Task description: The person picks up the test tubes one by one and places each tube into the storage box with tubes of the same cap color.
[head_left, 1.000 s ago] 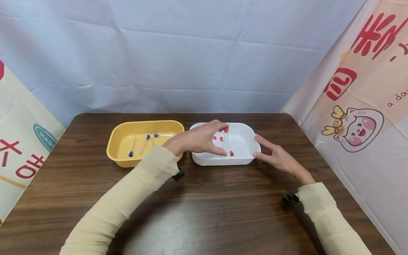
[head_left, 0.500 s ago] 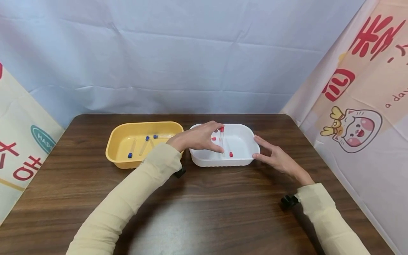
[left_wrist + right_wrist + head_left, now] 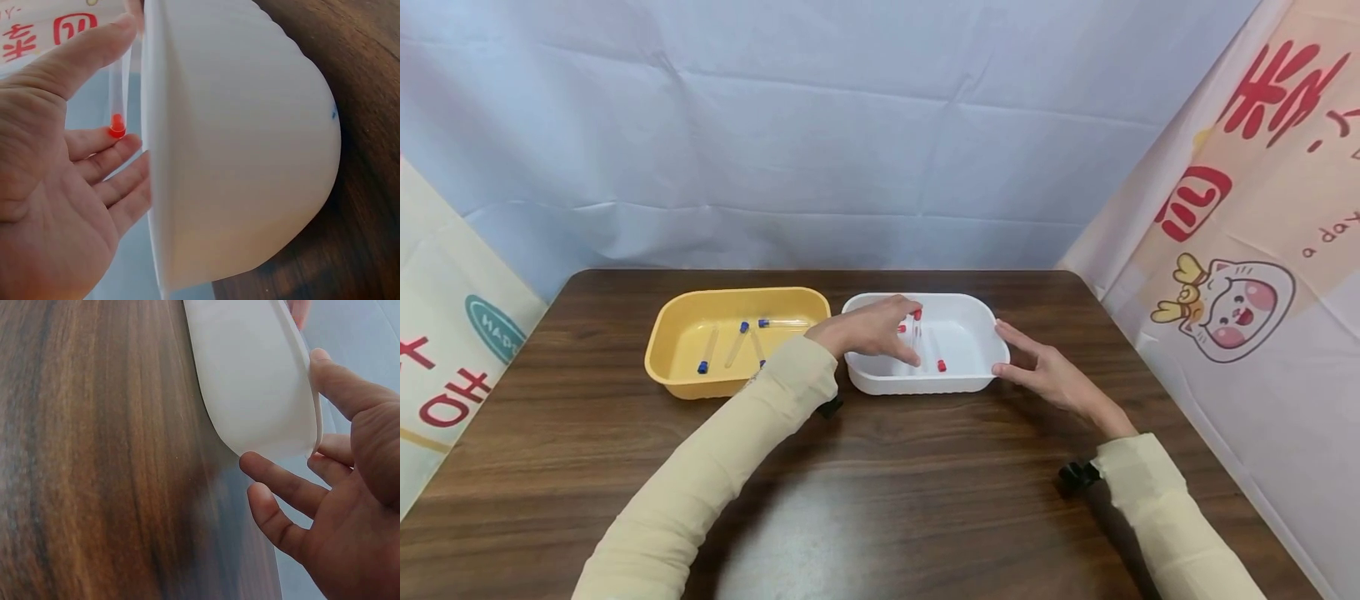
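Observation:
My left hand [image 3: 876, 327] reaches into the white plastic basin [image 3: 958, 384]. Between its thumb and index finger it holds a clear test tube [image 3: 117, 81] lengthwise, the red cap [image 3: 117, 127] against the index finger. The other fingers extend beside the basin's rim. Inside the white basin lie more red-capped tubes, one with its cap [image 3: 942, 366] showing near the front; the hand partly hides others. At the basin's right end my right hand [image 3: 1056, 377] holds the rim, thumb and fingers spread around the corner. In the right wrist view the thumb [image 3: 337, 381] presses the rim.
A yellow basin [image 3: 662, 382] stands just left of the white one, with several blue-capped tubes [image 3: 737, 344] in it. My left forearm passes in front of its right corner. The brown wooden table [image 3: 880, 492] ends at a pale cloth backdrop [image 3: 820, 150].
My left hand has shifted a little left and lower over the white basin, bringing the red-capped tube along. The right hand keeps its place on the basin's end.

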`<state>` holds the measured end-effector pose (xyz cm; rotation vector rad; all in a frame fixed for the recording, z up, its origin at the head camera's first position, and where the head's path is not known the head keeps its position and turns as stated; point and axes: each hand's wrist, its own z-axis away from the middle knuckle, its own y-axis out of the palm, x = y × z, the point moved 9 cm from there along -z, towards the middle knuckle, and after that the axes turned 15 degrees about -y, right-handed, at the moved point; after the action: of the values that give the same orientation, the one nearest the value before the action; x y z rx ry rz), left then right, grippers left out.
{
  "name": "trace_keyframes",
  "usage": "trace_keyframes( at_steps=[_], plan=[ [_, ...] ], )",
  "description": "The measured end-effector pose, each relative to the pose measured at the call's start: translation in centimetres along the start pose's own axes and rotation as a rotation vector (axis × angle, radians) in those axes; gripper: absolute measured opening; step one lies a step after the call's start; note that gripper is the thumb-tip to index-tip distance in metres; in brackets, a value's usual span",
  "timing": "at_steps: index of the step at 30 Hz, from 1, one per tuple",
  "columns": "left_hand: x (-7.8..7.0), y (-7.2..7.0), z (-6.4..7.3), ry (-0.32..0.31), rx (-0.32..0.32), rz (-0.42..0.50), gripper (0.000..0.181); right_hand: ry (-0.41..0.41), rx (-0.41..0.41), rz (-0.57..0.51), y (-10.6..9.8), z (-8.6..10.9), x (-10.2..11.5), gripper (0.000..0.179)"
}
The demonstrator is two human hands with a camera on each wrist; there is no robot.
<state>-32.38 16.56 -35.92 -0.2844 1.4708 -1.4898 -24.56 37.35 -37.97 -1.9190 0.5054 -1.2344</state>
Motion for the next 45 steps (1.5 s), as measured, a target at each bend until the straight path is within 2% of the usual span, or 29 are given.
trace_keyframes(
  at_steps=[10, 17, 30, 36, 45],
  plan=[
    [0.3, 0.8, -0.8, -0.008, 0.006, -0.055, 0.089, 0.003, -0.004, 0.011, 0.0, 0.0, -0.1, 0.074],
    [0.3, 1.2, -1.2, 0.006, -0.022, -0.089, 0.089, 0.023, -0.004, 0.011, -0.1, 0.1, -0.4, 0.075],
    [0.4, 1.7, -1.8, 0.011, -0.038, -0.135, 0.089, 0.007, -0.002, 0.012, -0.1, 0.0, -0.2, 0.074],
    [0.7, 1.9, -2.0, -0.004, -0.041, -0.168, 0.090, 0.011, -0.005, 0.007, -0.1, 0.1, -0.4, 0.074],
    [0.8, 2.1, -2.3, -0.003, -0.052, -0.164, 0.090, 0.025, -0.003, -0.002, 0.0, 0.2, -0.6, 0.073]
  ],
)
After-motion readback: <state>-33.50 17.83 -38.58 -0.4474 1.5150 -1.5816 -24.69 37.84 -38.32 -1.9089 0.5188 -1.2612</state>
